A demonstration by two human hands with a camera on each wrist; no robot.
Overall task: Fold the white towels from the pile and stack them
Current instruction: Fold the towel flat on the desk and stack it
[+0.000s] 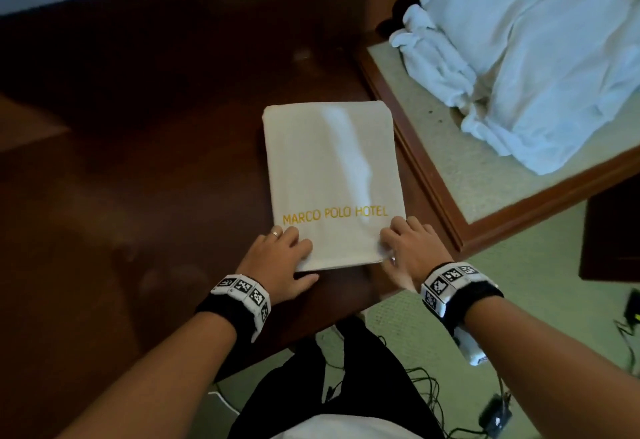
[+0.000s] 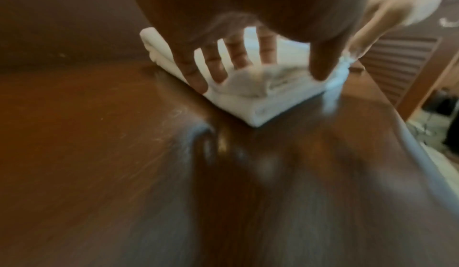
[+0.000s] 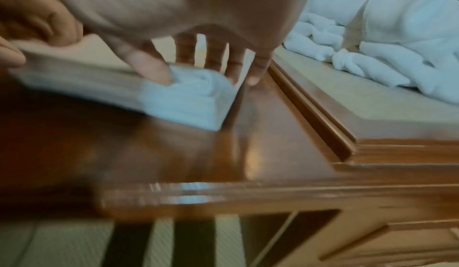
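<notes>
A folded white towel (image 1: 332,168) with gold "MARCO POLO HOTEL" lettering lies flat on the dark wooden table (image 1: 138,161), near its front right corner. My left hand (image 1: 294,248) pinches the towel's near left corner, fingers on top and thumb against the near edge (image 2: 248,69). My right hand (image 1: 401,241) pinches the near right corner the same way (image 3: 198,69), and the layers (image 3: 188,106) bulge under its thumb. The pile of loose white towels (image 1: 536,57) lies crumpled at the upper right.
The pile rests on a lower surface with a beige top and a wooden rim (image 1: 450,175), right beside the table. Green carpet with black cables (image 1: 433,386) lies below the table's front edge. A dark piece of furniture (image 1: 609,237) stands at the right.
</notes>
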